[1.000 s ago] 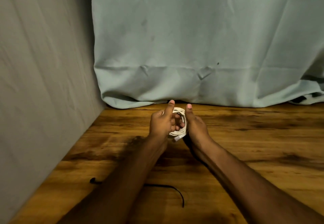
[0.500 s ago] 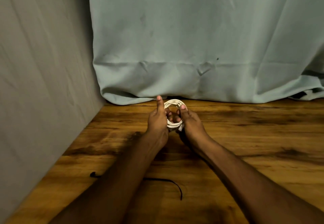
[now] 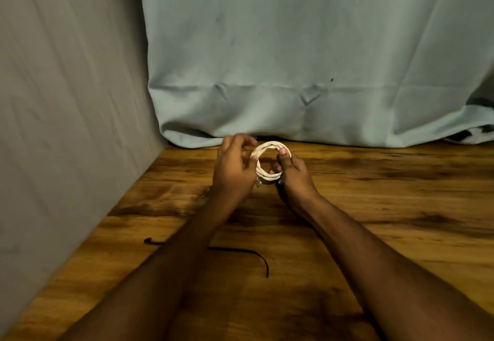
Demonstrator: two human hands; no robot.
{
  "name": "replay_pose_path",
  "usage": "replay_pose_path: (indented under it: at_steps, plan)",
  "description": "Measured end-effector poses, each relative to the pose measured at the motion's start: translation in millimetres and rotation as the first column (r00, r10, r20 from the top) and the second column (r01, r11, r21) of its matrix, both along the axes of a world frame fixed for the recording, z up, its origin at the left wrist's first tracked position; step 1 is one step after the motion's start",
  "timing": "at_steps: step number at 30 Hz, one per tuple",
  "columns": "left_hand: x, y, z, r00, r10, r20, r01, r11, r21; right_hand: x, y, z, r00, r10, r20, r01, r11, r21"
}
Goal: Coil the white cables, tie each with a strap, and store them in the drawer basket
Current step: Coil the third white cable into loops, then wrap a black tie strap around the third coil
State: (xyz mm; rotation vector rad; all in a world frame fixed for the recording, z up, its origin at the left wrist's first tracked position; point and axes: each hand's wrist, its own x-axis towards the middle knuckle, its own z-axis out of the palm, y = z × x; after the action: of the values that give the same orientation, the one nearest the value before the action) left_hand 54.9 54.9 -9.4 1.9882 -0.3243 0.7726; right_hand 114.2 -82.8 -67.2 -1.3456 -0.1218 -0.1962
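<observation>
A white cable (image 3: pixel 268 147), wound into a small round coil, stands upright between my two hands above the wooden table (image 3: pixel 374 207). My right hand (image 3: pixel 292 172) pinches the coil's right side between thumb and fingers. My left hand (image 3: pixel 234 169) holds the coil's left side, its fingertips blurred at the top left of the loop. A connector end pokes out under the coil near my left palm. A thin black strap (image 3: pixel 240 251) lies flat on the table below my left forearm, partly hidden by it. No drawer basket is in view.
A pale green cloth (image 3: pixel 294 60) hangs behind the table and bunches on its far edge. A grey fabric wall (image 3: pixel 66 100) closes the left side. Something dark and patterned (image 3: pixel 473 135) peeks from under the cloth at far right.
The coil has opened from a tight bundle into a clear round loop. My hands have spread slightly apart, and my left fingers have moved up to the coil's top left.
</observation>
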Motion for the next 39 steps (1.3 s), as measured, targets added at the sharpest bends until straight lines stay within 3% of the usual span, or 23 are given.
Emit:
replay_pose_path:
  at_steps: [2,3,5,6,13,15,18,21,24,27,30,33,39]
  plan:
    - [-29.4,17.7,11.9,0.946,-0.293,-0.14,0.313,0.938,0.151,0.0,0.9,0.3,1.0,0.003,0.004,-0.003,0.999,-0.039]
    - [-45.0,29.1,17.3,0.883,-0.38,-0.276,0.451,0.848,0.278,-0.8,1.6,0.9,1.0,-0.003,0.007,0.003,0.998,-0.067]
    - [-71.8,50.5,22.3,0.755,-0.337,-0.563,0.626,0.626,0.464,-1.4,3.3,3.4,1.0,-0.022,0.011,0.023,0.994,-0.104]
    - [-82.8,59.6,22.0,0.719,-0.288,-0.632,0.662,0.559,0.499,-1.2,3.3,3.6,1.0,-0.027,0.003,0.027,0.994,-0.105]
    - [-111.5,66.8,19.4,0.822,-0.278,-0.497,0.562,0.539,0.628,-5.4,1.9,8.7,0.999,-0.032,0.022,0.035,0.987,-0.155]
    - [-112.0,62.3,22.3,0.868,-0.303,-0.395,0.494,0.612,0.618,-5.8,0.5,8.9,0.999,-0.036,0.021,0.039,0.989,-0.145]
    - [-101.4,52.3,29.1,0.926,-0.269,-0.265,0.366,0.811,0.456,-5.2,-4.1,9.7,0.997,-0.078,0.016,0.079,0.986,-0.144]
    - [-75.0,37.9,36.3,0.932,-0.261,-0.251,0.294,0.95,0.101,-8.9,-11.0,14.0,0.988,-0.156,0.015,0.157,0.981,-0.109]
    - [-44.7,15.0,37.7,0.898,-0.343,-0.276,0.274,0.926,-0.259,-7.0,-17.7,15.6,0.975,-0.22,0.032,0.222,0.97,-0.1]
    - [-18.0,-11.6,32.0,0.843,-0.431,-0.322,0.253,0.845,-0.47,-1.3,-21.4,16.8,0.964,-0.264,0.036,0.266,0.961,-0.079]
    - [-3.0,-35.1,11.4,0.808,-0.475,-0.35,0.244,0.809,-0.535,5.6,-23.3,15.2,0.954,-0.297,0.035,0.299,0.951,-0.077]
    - [2.9,-43.2,-15.0,0.847,-0.41,-0.338,0.206,0.84,-0.502,5.7,-22.9,13.0,0.957,-0.286,0.056,0.29,0.952,-0.101]
    - [11.5,-32.9,-22.1,0.852,-0.371,-0.369,0.141,0.842,-0.521,-8.1,-16.7,23.4,0.95,-0.216,0.224,0.278,0.913,-0.298]
